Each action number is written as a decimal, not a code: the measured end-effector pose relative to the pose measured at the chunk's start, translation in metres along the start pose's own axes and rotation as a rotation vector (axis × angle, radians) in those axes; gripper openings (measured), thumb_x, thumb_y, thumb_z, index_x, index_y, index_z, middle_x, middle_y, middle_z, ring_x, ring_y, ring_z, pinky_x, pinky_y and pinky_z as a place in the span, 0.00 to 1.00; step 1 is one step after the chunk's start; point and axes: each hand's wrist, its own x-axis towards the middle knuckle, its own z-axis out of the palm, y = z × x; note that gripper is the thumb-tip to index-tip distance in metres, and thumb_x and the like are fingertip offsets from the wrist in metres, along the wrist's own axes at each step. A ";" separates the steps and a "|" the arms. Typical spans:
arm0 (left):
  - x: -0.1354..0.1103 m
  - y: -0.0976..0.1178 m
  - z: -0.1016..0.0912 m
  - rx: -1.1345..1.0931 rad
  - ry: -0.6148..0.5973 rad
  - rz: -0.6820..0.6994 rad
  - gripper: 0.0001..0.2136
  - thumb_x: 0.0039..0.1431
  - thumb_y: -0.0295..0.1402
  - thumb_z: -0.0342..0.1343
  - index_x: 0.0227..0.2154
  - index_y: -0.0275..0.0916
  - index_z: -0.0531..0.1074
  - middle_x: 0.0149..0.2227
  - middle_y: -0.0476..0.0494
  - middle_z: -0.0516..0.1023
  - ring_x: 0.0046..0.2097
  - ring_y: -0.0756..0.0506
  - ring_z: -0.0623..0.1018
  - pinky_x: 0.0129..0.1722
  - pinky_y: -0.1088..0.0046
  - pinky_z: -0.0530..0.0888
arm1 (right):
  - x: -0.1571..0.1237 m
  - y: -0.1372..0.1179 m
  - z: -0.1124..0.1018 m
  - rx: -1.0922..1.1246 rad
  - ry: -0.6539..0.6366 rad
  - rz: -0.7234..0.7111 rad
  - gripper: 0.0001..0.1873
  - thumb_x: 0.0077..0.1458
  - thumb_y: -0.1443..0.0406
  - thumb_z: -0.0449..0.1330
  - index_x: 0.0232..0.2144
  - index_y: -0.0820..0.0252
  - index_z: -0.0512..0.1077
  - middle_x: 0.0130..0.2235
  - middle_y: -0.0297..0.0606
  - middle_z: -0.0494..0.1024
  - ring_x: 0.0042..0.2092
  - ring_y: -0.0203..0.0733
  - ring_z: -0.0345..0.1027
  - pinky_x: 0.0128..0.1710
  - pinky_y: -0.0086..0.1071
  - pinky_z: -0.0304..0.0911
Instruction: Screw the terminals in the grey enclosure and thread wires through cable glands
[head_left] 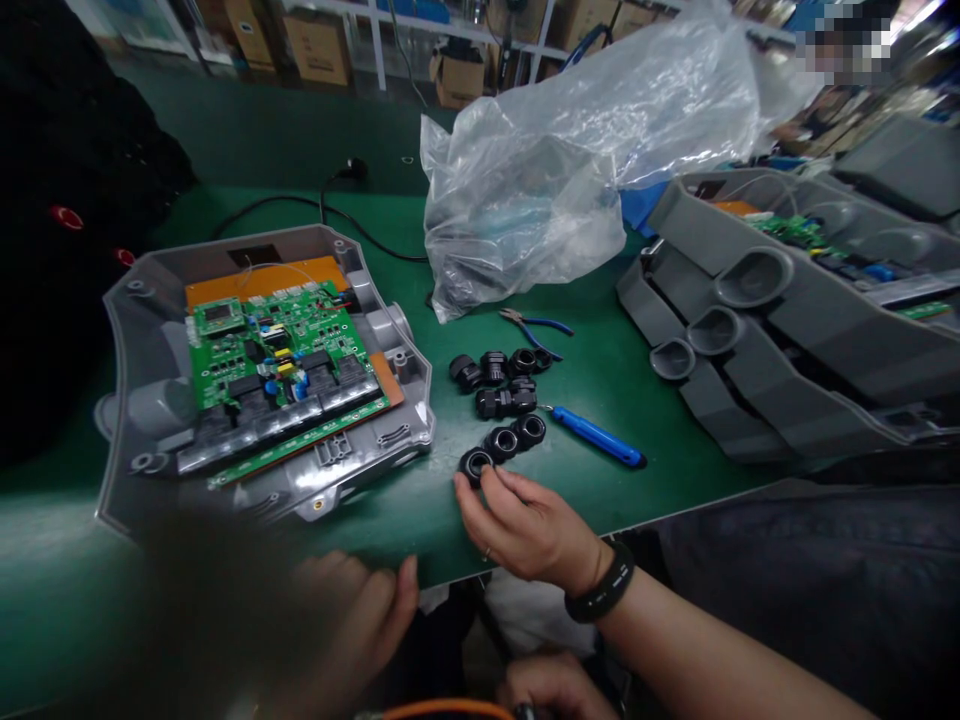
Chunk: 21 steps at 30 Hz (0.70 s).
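At the table's front edge is my left hand, fingers folded and thumb raised, partly covered by a dark blur. My right hand is closed at the bottom edge, beside the end of an orange cord-like loop; what either hand holds is hidden. From the right, a co-worker's hand with a black wristband pinches a black cable gland. Two more ring-shaped glands sit in line with it, and several black glands lie behind. Left of them an open grey housing holds a green circuit board.
Blue-handled cutters and a blue tool with a thin metal tip lie by the glands. Grey housings are stacked at right. A clear plastic bag and a black cable are behind. Dark clothing fills the left.
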 end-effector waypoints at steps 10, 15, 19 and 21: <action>0.004 0.002 -0.001 0.016 0.006 -0.001 0.23 0.65 0.32 0.60 0.14 0.41 0.63 0.16 0.51 0.59 0.23 0.47 0.60 0.27 0.65 0.55 | 0.004 -0.001 0.002 -0.043 0.003 0.052 0.16 0.60 0.81 0.58 0.46 0.66 0.79 0.50 0.39 0.79 0.47 0.40 0.73 0.48 0.30 0.73; 0.006 0.000 -0.003 0.009 -0.001 0.037 0.21 0.63 0.30 0.61 0.15 0.41 0.64 0.16 0.51 0.60 0.23 0.47 0.60 0.26 0.65 0.55 | 0.005 0.001 0.002 -0.113 0.019 -0.008 0.19 0.55 0.84 0.62 0.44 0.65 0.79 0.48 0.37 0.79 0.45 0.38 0.73 0.48 0.28 0.72; 0.004 -0.001 -0.002 -0.006 -0.011 0.025 0.20 0.62 0.30 0.62 0.16 0.42 0.65 0.17 0.51 0.61 0.23 0.46 0.61 0.26 0.65 0.56 | 0.004 -0.001 0.002 -0.047 0.007 0.044 0.16 0.58 0.81 0.60 0.45 0.66 0.79 0.49 0.38 0.79 0.46 0.40 0.74 0.45 0.30 0.74; 0.004 0.000 -0.002 -0.001 -0.012 0.026 0.20 0.63 0.30 0.62 0.15 0.42 0.65 0.17 0.51 0.61 0.23 0.46 0.60 0.26 0.64 0.55 | 0.003 -0.002 0.003 -0.041 0.000 0.052 0.16 0.60 0.81 0.58 0.46 0.65 0.79 0.50 0.38 0.78 0.48 0.40 0.74 0.46 0.30 0.75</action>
